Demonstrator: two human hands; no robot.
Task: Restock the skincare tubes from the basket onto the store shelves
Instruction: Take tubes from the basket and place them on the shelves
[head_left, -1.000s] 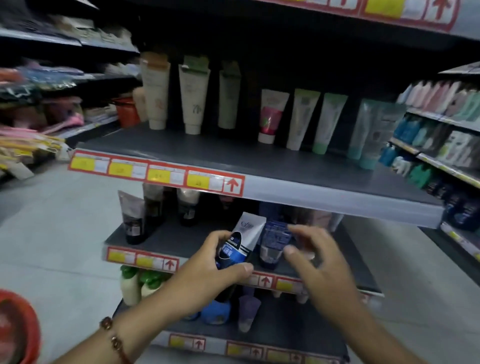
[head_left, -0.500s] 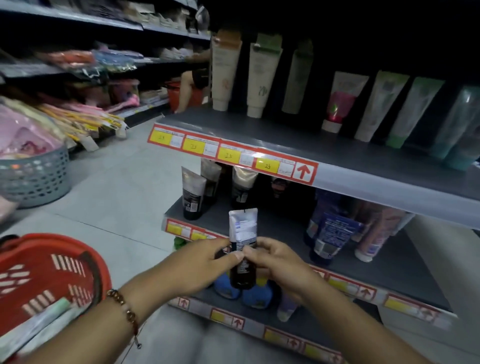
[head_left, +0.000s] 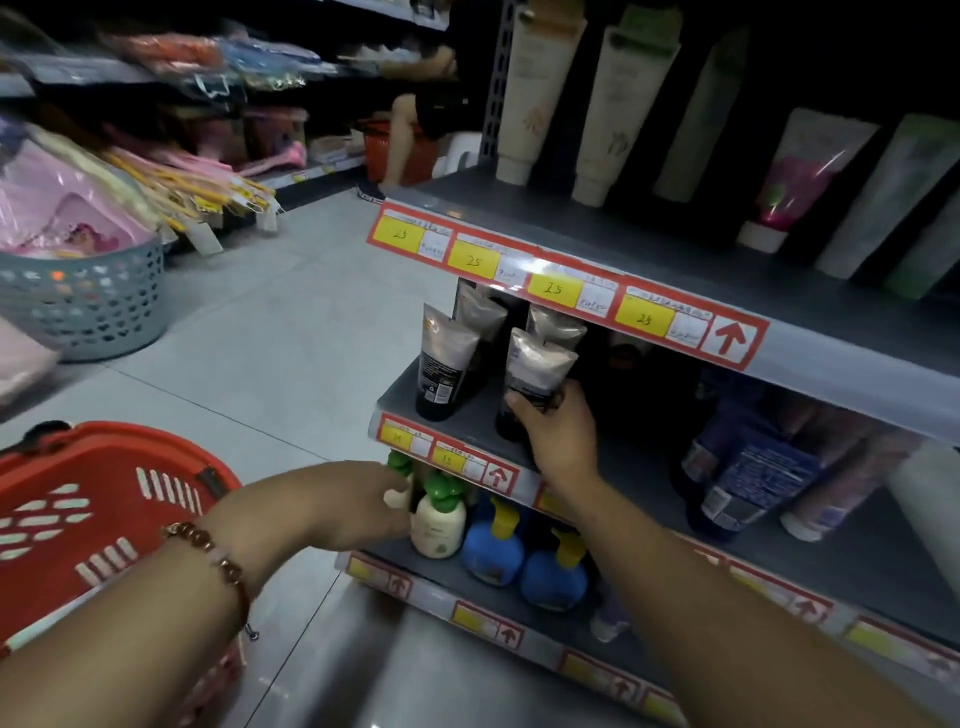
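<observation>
My right hand (head_left: 558, 436) grips a black tube with a silver crimped top (head_left: 537, 364), upright on the middle shelf (head_left: 400, 395) among matching black-and-silver tubes (head_left: 444, 364). My left hand (head_left: 358, 504) holds nothing and hangs with loose fingers by the lower shelf, just beside a cream bottle with a green cap (head_left: 439, 519). The red basket (head_left: 104, 499) sits at the lower left under my left forearm; its contents are hidden. Dark blue tubes (head_left: 748, 473) lean on the middle shelf further right.
Tall cream and green tubes (head_left: 535, 93) stand on the top shelf behind yellow price tags (head_left: 556, 288). Blue bottles (head_left: 491, 545) fill the lower shelf. A grey perforated basket (head_left: 88, 306) stands on the floor at left. A person sits on a stool (head_left: 421, 114) down the aisle.
The view swung left. The tube both hands held now stands on the middle shelf's left part in my right hand alone. My left hand let go and dropped towards the lower shelf.
</observation>
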